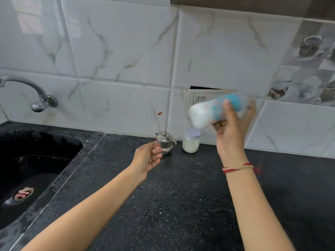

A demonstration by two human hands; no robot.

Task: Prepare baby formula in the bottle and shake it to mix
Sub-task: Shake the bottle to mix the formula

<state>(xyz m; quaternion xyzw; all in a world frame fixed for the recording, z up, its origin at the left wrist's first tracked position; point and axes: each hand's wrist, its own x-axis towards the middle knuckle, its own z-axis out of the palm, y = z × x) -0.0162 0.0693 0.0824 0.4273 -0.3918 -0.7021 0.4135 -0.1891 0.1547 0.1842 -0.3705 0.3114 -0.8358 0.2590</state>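
- Head view: a dark speckled surface [181, 196] is seen running along a wall of white marbled tiles [126, 51], with a black sink [36, 160] set into its left end and a metal tap [36, 93] mounted on the wall above it.
- The bottle [208, 113] is held in the air above the back edge of the surface, in front of a switch plate [197, 98]. It is tipped almost sideways and is blurred.
- The right hand [233, 131] is wrapped around the bottle near its teal collar. A red thread [237, 168] is worn on that wrist.
- The left hand [146, 160] is held over the surface with its fingers loosely curled. Nothing is gripped in it.
- White liquid is seen inside the bottle, so filling and closing are judged done. The blur suggests that shaking is under way, and only the last of the mixing is thought to be left.
- A small lidded steel pot [165, 142] stands at the back edge, just beyond the left hand's fingertips.
- A jar of white contents with a pale lid [191, 142] stands just beside the pot, almost under the bottle. It could be knocked if the swing were lowered.
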